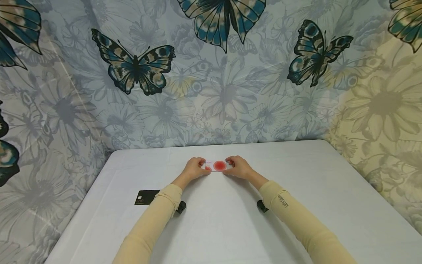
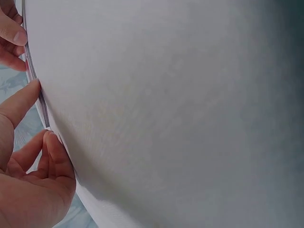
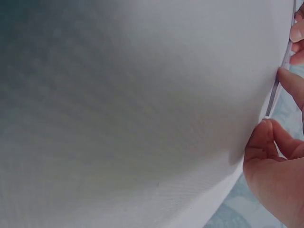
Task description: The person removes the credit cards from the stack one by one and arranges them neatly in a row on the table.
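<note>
Left fingers (image 2: 59,156) and right fingers (image 3: 261,141) pinch a card (image 1: 216,166); only the head view shows its red disc (image 1: 219,166).

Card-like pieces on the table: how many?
2: the black card, partly covered by the left sleeve, and the red-and-white piece between the left hand and right hand. Layered edges suggest more may be hidden beneath.

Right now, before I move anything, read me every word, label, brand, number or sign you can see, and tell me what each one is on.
"VIP": on the black card.
Dark lettering on the right sleeve: too small and blurred to read surely.
Tiny pink marks on the white and red card between the left hand and right hand: too small to read.
</note>
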{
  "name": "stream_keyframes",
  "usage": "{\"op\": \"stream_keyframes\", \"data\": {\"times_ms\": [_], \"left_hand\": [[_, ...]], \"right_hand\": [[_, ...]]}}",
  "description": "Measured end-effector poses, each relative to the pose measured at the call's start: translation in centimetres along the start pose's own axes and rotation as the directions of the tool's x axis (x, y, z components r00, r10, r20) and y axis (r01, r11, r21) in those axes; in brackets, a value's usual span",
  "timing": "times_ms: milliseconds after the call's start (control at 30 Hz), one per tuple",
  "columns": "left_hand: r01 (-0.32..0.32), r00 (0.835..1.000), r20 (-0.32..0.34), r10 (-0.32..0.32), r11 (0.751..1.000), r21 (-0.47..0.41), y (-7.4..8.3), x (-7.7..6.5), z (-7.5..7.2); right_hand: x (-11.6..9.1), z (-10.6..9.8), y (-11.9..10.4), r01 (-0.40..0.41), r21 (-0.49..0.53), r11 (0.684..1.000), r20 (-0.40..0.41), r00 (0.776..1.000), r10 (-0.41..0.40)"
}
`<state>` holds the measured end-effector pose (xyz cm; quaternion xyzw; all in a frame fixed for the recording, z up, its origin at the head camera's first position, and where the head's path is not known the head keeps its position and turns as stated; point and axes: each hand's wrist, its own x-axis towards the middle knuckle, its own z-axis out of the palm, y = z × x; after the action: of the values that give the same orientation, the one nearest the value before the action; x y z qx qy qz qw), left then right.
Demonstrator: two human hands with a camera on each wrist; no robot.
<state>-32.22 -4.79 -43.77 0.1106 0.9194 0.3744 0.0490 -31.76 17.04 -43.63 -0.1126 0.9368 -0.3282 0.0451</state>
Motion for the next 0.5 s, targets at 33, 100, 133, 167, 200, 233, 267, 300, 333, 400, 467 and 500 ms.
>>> {"op": "stream_keyframes", "data": {"times_ms": [33, 100, 133, 167, 200, 233, 267, 300, 333, 400, 467, 500], "left_hand": [[0.000, 1.000, 0.005, 0.000, 1.000, 0.005, 0.01, 0.00, -0.01], [-0.002, 1.000, 0.014, 0.002, 1.000, 0.012, 0.02, 0.02, -0.05], [-0.003, 1.000, 0.017, 0.002, 1.000, 0.016, 0.02, 0.02, -0.06], [-0.004, 1.000, 0.019, 0.003, 1.000, 0.018, 0.03, 0.00, -0.07], [-0.006, 1.000, 0.020, 0.005, 1.000, 0.019, 0.02, 0.02, -0.07], [-0.008, 1.000, 0.019, 0.008, 1.000, 0.019, 0.03, 0.01, -0.07], [-0.010, 1.000, 0.019, 0.010, 1.000, 0.018, 0.00, 0.04, -0.04], [-0.012, 1.000, 0.019, 0.011, 1.000, 0.018, -0.03, 0.05, -0.02], [-0.012, 1.000, 0.017, 0.012, 1.000, 0.017, -0.06, 0.07, 0.02], [-0.013, 1.000, 0.017, 0.013, 1.000, 0.011, -0.10, 0.15, 0.06], [-0.016, 1.000, 0.014, 0.016, 1.000, 0.008, -0.15, 0.22, 0.11], [-0.017, 1.000, 0.013, 0.017, 1.000, 0.006, -0.19, 0.25, 0.14]], "right_hand": [[0.02, 0.02, 0.02, 0.002, -0.002, 1.000, 0.002, 1.000, -0.002], [0.02, 0.05, 0.08, 0.010, -0.007, 1.000, 0.007, 1.000, -0.010], [0.01, 0.07, 0.11, 0.012, -0.009, 1.000, 0.009, 1.000, -0.012], [0.01, 0.09, 0.17, 0.019, -0.013, 1.000, 0.008, 1.000, -0.019], [0.01, 0.11, 0.21, 0.027, -0.017, 0.999, 0.007, 1.000, -0.027], [0.01, 0.13, 0.24, 0.031, -0.016, 0.999, 0.006, 0.999, -0.031], [0.01, 0.14, 0.29, 0.036, -0.018, 0.999, 0.004, 0.999, -0.036], [0.02, 0.16, 0.33, 0.037, -0.018, 0.999, 0.001, 0.999, -0.037], [0.02, 0.18, 0.37, 0.043, -0.021, 0.999, -0.002, 0.999, -0.043], [0.03, 0.22, 0.45, 0.053, -0.024, 0.998, -0.008, 0.999, -0.053], [0.01, 0.24, 0.52, 0.065, -0.027, 0.998, -0.014, 0.998, -0.065], [0.00, 0.25, 0.56, 0.073, -0.030, 0.997, -0.017, 0.997, -0.074]]}}
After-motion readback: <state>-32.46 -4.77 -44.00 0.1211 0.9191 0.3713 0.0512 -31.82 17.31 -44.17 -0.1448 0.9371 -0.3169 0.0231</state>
